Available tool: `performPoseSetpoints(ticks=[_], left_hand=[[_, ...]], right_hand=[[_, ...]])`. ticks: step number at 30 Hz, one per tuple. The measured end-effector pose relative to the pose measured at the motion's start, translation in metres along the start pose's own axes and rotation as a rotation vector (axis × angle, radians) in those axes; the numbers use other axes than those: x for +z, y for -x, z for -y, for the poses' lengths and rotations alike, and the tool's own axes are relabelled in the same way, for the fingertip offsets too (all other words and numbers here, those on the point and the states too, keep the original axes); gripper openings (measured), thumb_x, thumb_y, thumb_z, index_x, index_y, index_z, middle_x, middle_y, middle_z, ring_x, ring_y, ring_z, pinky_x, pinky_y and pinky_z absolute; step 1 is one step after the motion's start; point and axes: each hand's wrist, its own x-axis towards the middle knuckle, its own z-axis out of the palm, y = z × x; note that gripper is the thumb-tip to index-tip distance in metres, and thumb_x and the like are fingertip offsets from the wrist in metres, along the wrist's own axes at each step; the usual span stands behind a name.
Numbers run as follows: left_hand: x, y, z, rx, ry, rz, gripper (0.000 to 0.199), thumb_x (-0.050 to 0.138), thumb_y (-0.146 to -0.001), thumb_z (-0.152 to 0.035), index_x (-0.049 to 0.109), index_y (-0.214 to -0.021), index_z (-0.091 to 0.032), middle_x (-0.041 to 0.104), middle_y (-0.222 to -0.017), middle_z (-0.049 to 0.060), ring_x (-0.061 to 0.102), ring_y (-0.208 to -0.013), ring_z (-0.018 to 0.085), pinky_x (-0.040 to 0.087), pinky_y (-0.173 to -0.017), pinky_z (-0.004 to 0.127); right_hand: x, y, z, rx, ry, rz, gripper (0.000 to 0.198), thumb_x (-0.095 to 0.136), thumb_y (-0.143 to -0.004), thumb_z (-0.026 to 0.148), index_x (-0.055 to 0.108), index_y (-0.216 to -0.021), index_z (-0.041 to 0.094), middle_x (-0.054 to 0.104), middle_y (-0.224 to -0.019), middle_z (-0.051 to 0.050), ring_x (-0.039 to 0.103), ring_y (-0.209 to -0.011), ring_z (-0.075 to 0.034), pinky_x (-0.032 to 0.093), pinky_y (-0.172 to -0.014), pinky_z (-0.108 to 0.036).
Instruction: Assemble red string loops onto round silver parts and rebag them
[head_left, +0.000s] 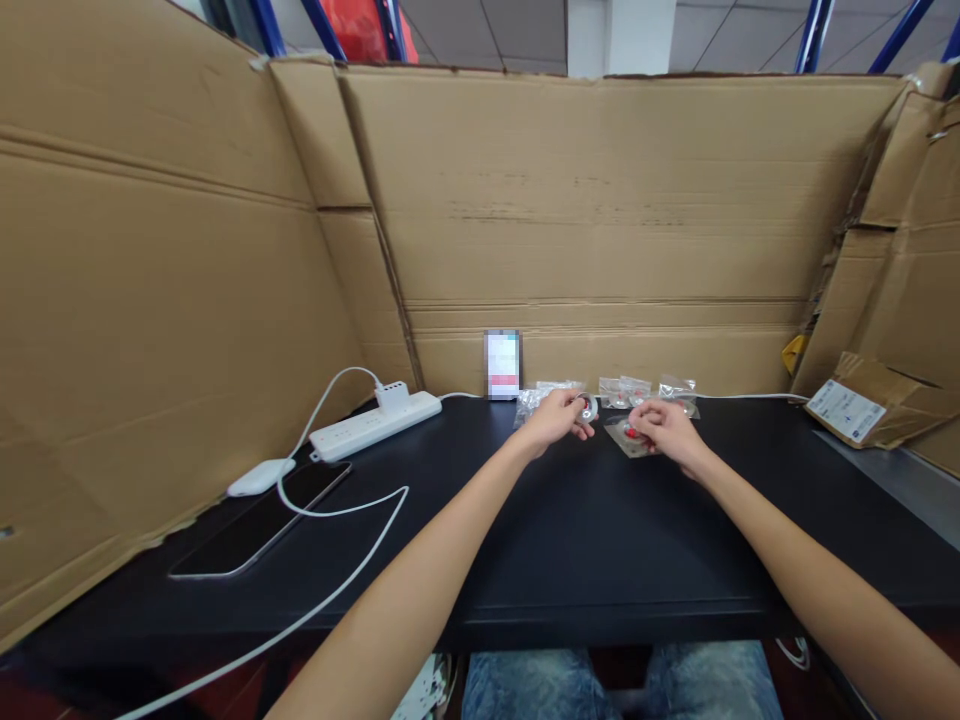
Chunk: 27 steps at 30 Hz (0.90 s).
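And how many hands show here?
2: the left hand, its fingers around a round item, and the right hand, its fingertips at a flat bag. No other hand is visible.

You are at a makeshift work booth, in what looks like a workshop or a storeroom; which one is unclear. Tall brown corrugated-cardboard panels (pixel 600 200) wall in your flat black tabletop (pixel 562 540), blue metal rack-like posts (pixel 814 36) stand behind them, and before you lie a long white plastic power strip (pixel 375 427) and small clear plastic bags (pixel 615 392).
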Motion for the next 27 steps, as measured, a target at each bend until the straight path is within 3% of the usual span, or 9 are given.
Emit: performPoseSetpoints(ticks=[3, 5, 9, 14, 17, 23, 27], left_hand=[[-0.006, 0.003, -0.002, -0.016, -0.031, 0.048, 0.013, 0.055, -0.087, -0.021, 0.057, -0.079, -0.011, 0.061, -0.066, 0.004, 0.063, -0.053, 0.013, 0.048, -0.049, 0.022], [-0.006, 0.006, -0.003, -0.03, -0.068, 0.095, 0.011, 0.059, -0.084, -0.02, 0.058, -0.078, -0.011, 0.061, -0.065, 0.004, 0.062, -0.052, 0.013, 0.047, -0.047, 0.021], [-0.004, 0.008, -0.002, -0.06, -0.084, 0.127, 0.012, 0.064, -0.081, -0.022, 0.061, -0.079, -0.011, 0.06, -0.062, 0.003, 0.062, -0.051, 0.014, 0.048, -0.046, 0.022], [-0.001, 0.007, 0.001, -0.091, -0.108, 0.091, 0.008, 0.065, -0.077, -0.016, 0.062, -0.081, -0.01, 0.062, -0.064, 0.004, 0.062, -0.049, 0.014, 0.048, -0.044, 0.023], [-0.002, 0.008, 0.0, -0.133, -0.143, 0.098, 0.008, 0.065, -0.075, -0.012, 0.062, -0.082, -0.01, 0.063, -0.062, 0.004, 0.061, -0.047, 0.014, 0.048, -0.042, 0.022], [-0.005, 0.01, 0.001, -0.261, -0.263, 0.239, 0.012, 0.068, -0.068, -0.013, 0.063, -0.079, -0.013, 0.061, -0.05, 0.001, 0.057, -0.041, 0.013, 0.046, -0.04, 0.02], [-0.005, 0.009, 0.005, -0.293, -0.413, 0.255, 0.011, 0.067, -0.067, -0.015, 0.064, -0.077, -0.016, 0.06, -0.05, -0.001, 0.055, -0.038, 0.012, 0.043, -0.037, 0.019]], right_hand=[[0.004, 0.003, -0.001, -0.089, 0.177, 0.255, 0.019, 0.069, -0.072, 0.034, 0.062, -0.075, 0.016, 0.06, -0.051, 0.003, 0.05, -0.04, -0.009, 0.039, -0.042, -0.019], [0.008, 0.003, -0.004, -0.191, 0.287, 0.307, 0.014, 0.065, -0.076, 0.03, 0.064, -0.076, 0.017, 0.062, -0.055, 0.001, 0.055, -0.046, -0.011, 0.042, -0.048, -0.02], [0.005, -0.003, -0.014, -0.32, 0.422, 0.155, 0.009, 0.06, -0.078, 0.024, 0.065, -0.078, 0.018, 0.066, -0.063, 0.0, 0.059, -0.057, -0.013, 0.044, -0.057, -0.023], [-0.007, -0.008, -0.018, -0.356, 0.477, 0.031, 0.011, 0.055, -0.076, 0.017, 0.066, -0.077, 0.019, 0.066, -0.065, -0.001, 0.059, -0.06, -0.015, 0.044, -0.061, -0.025], [-0.007, -0.006, -0.014, -0.355, 0.466, 0.054, 0.012, 0.053, -0.077, 0.018, 0.065, -0.081, 0.018, 0.064, -0.064, 0.0, 0.057, -0.057, -0.014, 0.042, -0.057, -0.024], [0.0, 0.003, -0.007, -0.409, 0.597, 0.261, 0.018, 0.05, -0.074, 0.009, 0.064, -0.08, 0.018, 0.061, -0.06, 0.002, 0.05, -0.051, -0.011, 0.036, -0.053, -0.021], [0.002, 0.008, -0.001, -0.523, 0.735, 0.218, 0.019, 0.052, -0.073, 0.007, 0.065, -0.079, 0.018, 0.064, -0.072, -0.001, 0.054, -0.064, -0.013, 0.039, -0.062, -0.024]])
